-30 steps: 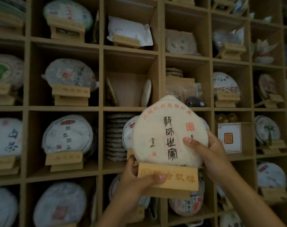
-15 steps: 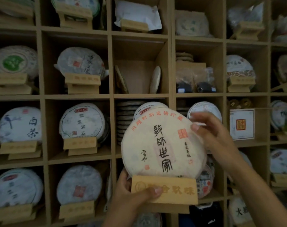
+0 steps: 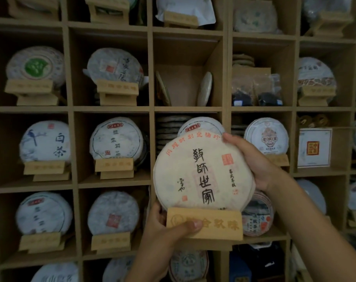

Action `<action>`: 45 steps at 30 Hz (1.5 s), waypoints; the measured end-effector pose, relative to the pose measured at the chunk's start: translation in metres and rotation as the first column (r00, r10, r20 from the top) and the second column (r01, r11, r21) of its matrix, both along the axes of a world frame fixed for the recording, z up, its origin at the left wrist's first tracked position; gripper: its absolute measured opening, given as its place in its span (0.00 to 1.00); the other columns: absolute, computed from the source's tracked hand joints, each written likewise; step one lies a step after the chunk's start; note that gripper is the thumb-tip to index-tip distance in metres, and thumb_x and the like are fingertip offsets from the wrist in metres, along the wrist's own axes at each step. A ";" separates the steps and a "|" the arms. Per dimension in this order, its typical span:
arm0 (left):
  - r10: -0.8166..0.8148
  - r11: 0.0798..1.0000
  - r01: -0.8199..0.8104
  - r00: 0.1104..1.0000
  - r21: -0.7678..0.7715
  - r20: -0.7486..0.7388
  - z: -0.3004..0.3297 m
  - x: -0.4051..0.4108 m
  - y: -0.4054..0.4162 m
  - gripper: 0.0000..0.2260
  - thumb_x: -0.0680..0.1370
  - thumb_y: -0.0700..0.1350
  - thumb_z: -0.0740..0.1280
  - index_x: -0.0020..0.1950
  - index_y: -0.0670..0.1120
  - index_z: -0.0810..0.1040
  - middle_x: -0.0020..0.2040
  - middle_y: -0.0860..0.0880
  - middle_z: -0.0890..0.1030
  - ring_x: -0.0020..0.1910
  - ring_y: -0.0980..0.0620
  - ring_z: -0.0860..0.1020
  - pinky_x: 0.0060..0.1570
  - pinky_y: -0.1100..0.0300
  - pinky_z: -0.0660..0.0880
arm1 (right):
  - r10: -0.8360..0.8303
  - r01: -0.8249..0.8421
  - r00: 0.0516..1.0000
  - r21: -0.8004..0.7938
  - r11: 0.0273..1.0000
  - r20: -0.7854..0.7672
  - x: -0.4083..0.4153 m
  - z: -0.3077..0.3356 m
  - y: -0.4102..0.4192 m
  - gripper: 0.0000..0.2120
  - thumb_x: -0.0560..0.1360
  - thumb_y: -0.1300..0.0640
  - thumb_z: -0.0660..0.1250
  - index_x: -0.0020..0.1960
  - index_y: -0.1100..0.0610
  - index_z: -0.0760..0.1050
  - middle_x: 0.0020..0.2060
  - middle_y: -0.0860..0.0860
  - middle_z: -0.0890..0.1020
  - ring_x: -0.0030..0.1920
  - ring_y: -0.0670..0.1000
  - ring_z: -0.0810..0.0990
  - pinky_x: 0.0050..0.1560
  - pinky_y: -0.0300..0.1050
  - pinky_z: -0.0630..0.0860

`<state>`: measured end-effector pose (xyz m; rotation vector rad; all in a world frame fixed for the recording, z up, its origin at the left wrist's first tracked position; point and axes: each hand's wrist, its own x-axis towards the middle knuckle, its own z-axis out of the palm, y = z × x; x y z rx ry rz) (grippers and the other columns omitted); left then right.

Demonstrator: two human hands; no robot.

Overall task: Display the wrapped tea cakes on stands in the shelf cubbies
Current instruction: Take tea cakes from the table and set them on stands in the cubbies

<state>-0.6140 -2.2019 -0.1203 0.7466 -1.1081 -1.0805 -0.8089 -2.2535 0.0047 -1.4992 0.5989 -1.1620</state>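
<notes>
A round wrapped tea cake (image 3: 203, 171) with black calligraphy and orange characters stands upright on a light wooden stand (image 3: 205, 223). I hold both in the air in front of the wooden shelf (image 3: 150, 108). My left hand (image 3: 164, 231) grips the stand's left end, thumb across its front. My right hand (image 3: 252, 161) holds the cake's upper right edge. Behind the cake, a cubby (image 3: 188, 86) in the row above holds only two cakes leaning against its side walls.
Most cubbies around hold wrapped cakes on stands, such as one with a bird print (image 3: 45, 141) at the left. A stack of flat cakes (image 3: 169, 129) lies behind the held cake. A white box (image 3: 314, 147) and dark bags (image 3: 256, 94) sit to the right.
The view has tilted down, so the shelves sit lower in frame. The cake on its stand has shifted slightly lower and right. My right hand moved from the cake's face to its upper right edge.
</notes>
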 end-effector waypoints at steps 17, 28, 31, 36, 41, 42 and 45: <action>0.122 0.992 -0.121 0.993 -0.029 0.008 0.025 0.023 0.006 0.37 0.53 0.40 0.82 0.60 0.52 0.75 0.51 0.49 0.85 0.44 0.56 0.84 0.35 0.66 0.79 | -0.097 0.090 0.994 -0.133 0.987 -0.049 0.019 -0.038 0.010 0.22 0.71 0.46 0.66 0.63 0.52 0.77 0.56 0.52 0.85 0.58 0.52 0.83 0.60 0.52 0.76; 0.104 0.994 -0.105 0.994 -0.031 -0.019 0.028 0.028 0.002 0.34 0.56 0.41 0.79 0.61 0.49 0.75 0.49 0.50 0.86 0.49 0.52 0.84 0.53 0.53 0.80 | -0.353 0.368 0.929 -0.191 0.910 0.108 0.041 -0.106 0.032 0.44 0.48 0.25 0.73 0.62 0.34 0.67 0.60 0.42 0.78 0.58 0.44 0.80 0.56 0.49 0.78; 0.090 0.994 -0.091 0.996 -0.063 -0.013 0.029 0.028 0.001 0.32 0.58 0.40 0.78 0.61 0.48 0.75 0.50 0.48 0.86 0.49 0.51 0.84 0.44 0.58 0.81 | -0.300 0.309 0.951 -0.170 0.936 0.078 0.056 -0.115 0.035 0.40 0.50 0.33 0.77 0.60 0.43 0.74 0.51 0.42 0.85 0.50 0.41 0.83 0.46 0.36 0.79; 0.040 0.999 -0.039 0.998 -0.035 0.050 0.020 0.025 0.005 0.38 0.54 0.45 0.81 0.63 0.50 0.74 0.54 0.47 0.85 0.53 0.48 0.83 0.55 0.49 0.79 | -0.278 0.304 0.945 -0.154 0.940 0.171 0.065 -0.110 0.040 0.16 0.64 0.52 0.74 0.52 0.47 0.81 0.47 0.47 0.87 0.48 0.46 0.85 0.42 0.35 0.80; 0.149 0.987 -0.153 0.986 0.048 0.068 0.053 0.051 0.007 0.22 0.73 0.60 0.68 0.61 0.49 0.74 0.63 0.46 0.79 0.57 0.50 0.79 0.61 0.46 0.73 | -0.320 0.345 0.915 -0.065 0.936 0.245 0.068 -0.118 0.045 0.25 0.60 0.55 0.82 0.55 0.52 0.79 0.44 0.46 0.87 0.44 0.45 0.86 0.37 0.34 0.79; 0.246 0.969 -0.248 0.967 0.013 0.067 0.067 0.062 0.009 0.24 0.74 0.65 0.62 0.63 0.51 0.73 0.64 0.47 0.79 0.59 0.50 0.77 0.64 0.43 0.69 | -0.316 0.338 0.918 -0.056 0.940 0.242 0.068 -0.119 0.046 0.27 0.58 0.54 0.83 0.55 0.52 0.79 0.44 0.46 0.87 0.44 0.45 0.86 0.37 0.34 0.79; 0.376 0.894 -0.317 0.915 -0.316 0.145 0.118 0.088 0.021 0.27 0.64 0.69 0.63 0.61 0.60 0.75 0.62 0.56 0.79 0.62 0.56 0.76 0.66 0.42 0.68 | -0.315 0.335 0.920 -0.052 0.941 0.234 0.067 -0.121 0.047 0.40 0.46 0.40 0.84 0.55 0.51 0.79 0.45 0.47 0.87 0.46 0.47 0.86 0.38 0.35 0.80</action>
